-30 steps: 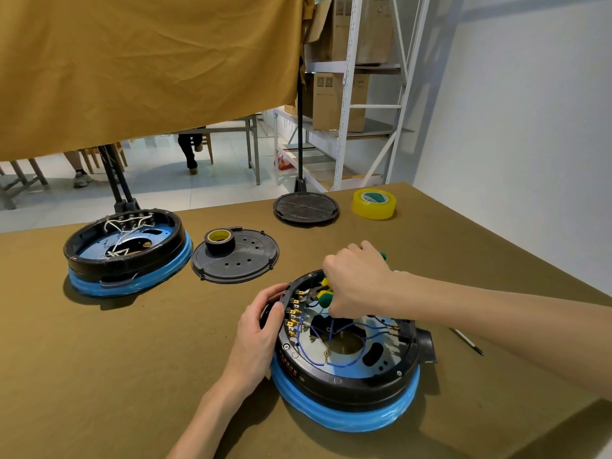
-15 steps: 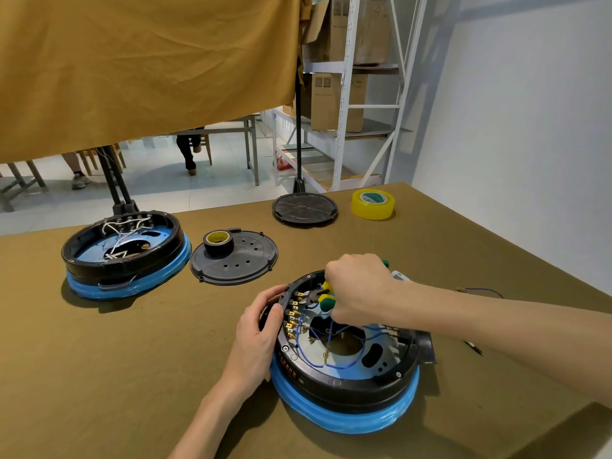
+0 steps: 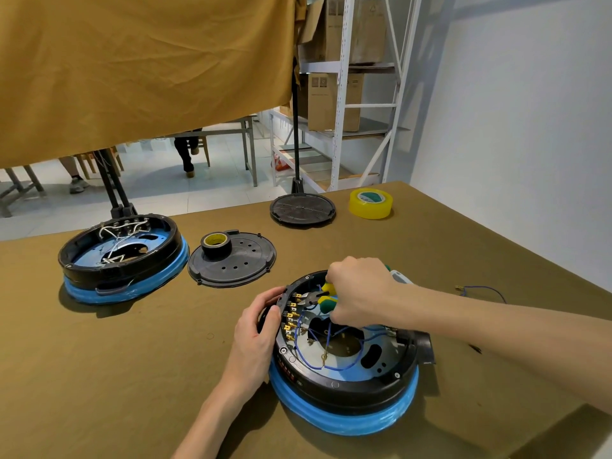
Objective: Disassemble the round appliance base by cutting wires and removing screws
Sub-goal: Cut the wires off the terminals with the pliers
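A round black appliance base (image 3: 344, 385) with a blue wrapped rim sits on the table in front of me, open side up. Blue wires (image 3: 299, 346) loop inside it, running to a row of brass terminals (image 3: 291, 314) on its left wall. My left hand (image 3: 256, 332) grips the base's left rim. My right hand (image 3: 359, 289) holds yellow-and-green cutters (image 3: 319, 298), their jaws at the upper terminals.
A second open base (image 3: 122, 256) with white wires stands at the left. A black cover plate (image 3: 241, 266) carries a black tape roll (image 3: 216, 245). Another round plate (image 3: 303, 208) and yellow tape (image 3: 371, 203) lie further back. A cut blue wire (image 3: 480, 289) lies right.
My right hand has shifted slightly, bringing the cutter jaws into view at the terminals. A cut blue wire appeared on the table at the right. My left hand stayed on the rim.
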`<state>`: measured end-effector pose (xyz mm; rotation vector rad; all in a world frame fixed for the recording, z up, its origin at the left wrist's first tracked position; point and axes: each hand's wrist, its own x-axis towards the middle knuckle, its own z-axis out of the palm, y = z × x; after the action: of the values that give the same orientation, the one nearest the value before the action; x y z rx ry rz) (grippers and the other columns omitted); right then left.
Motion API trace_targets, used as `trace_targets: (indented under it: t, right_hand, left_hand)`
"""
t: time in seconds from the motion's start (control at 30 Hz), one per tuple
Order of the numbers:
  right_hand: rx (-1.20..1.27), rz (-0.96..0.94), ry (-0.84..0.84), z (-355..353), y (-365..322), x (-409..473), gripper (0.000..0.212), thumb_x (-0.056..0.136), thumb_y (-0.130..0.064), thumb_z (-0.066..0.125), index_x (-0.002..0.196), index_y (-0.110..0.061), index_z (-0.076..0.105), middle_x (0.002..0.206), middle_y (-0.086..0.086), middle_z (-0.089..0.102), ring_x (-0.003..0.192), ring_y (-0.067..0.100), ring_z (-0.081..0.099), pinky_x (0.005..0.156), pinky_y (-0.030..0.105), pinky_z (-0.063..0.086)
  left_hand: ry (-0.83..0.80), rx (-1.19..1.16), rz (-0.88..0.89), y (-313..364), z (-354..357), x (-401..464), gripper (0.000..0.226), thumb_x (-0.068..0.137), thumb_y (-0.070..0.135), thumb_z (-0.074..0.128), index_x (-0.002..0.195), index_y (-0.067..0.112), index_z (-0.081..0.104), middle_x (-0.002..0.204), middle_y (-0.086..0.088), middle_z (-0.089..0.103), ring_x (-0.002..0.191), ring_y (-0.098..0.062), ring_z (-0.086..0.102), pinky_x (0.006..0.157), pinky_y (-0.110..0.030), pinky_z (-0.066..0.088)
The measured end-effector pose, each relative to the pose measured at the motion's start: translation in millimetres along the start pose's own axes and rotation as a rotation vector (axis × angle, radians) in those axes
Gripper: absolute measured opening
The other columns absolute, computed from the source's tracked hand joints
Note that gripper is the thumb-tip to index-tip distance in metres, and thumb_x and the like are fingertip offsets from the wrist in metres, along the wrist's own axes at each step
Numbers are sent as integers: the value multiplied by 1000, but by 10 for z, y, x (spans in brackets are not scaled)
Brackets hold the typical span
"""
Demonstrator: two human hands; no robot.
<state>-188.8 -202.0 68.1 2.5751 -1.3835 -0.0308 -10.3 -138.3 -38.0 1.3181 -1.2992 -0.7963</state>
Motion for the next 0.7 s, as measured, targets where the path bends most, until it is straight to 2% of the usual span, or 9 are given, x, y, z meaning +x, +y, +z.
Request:
trace_targets:
  t: [0.13,0.2,0.3,0.37,0.47,0.6,0.7]
  right_hand:
    - [-19,-32,59,35,-2,-15,37,77,-32,75,73,-16,42,70,1,43,71,28,48,63,33,30]
    - [33,-11,17,35,23,-10,33,78,-34,75,79,-15,48,72,1,50,70,28,53,61,31,34]
    - [38,-4,19,33,41,-15,38,78,-36,75,72,-17,42,71,1,50,66,25,50,62,32,35]
    - [54,-6,6,39,52,-11,36,78,-35,75,75,-15,45,73,1,53,67,25,53,59,30,34]
    - [53,-6,19,36,31,-29,42,78,-35,75,69,-21,36,69,0,47,63,23,49,59,31,31]
    - [42,-5,5,31,19,-44,41,80,-36,75,71,-19,39,68,-1,46,63,22,48,61,32,33]
    - [43,5,-3,21,25,-52,35,80,-33,75,74,-16,45,69,0,47,67,26,52,61,31,33]
  left_hand:
    - [8,-17,8,-4,-1,3,47,95,48,45,138,33,58,135,12,63,132,-8,54,112,-49,45]
    - [6,-20,13,-9,-1,11,45,96,48,46,136,33,59,131,18,65,128,-3,56,110,-44,48]
    - [12,-21,32,-8,-1,19,40,96,46,46,132,37,60,124,28,66,122,7,57,106,-32,50]
    - [11,-24,29,-11,-1,26,41,96,45,46,133,35,60,125,25,66,122,7,57,105,-31,49]
    - [10,-26,36,-8,0,10,40,95,45,46,132,37,60,126,25,66,121,9,56,104,-28,49]
    - [12,-21,31,0,7,-1,40,96,46,45,132,38,60,123,28,66,121,8,56,105,-31,49]
    - [19,-10,20,-8,8,-3,41,96,47,44,133,37,59,129,23,65,125,5,55,111,-41,47]
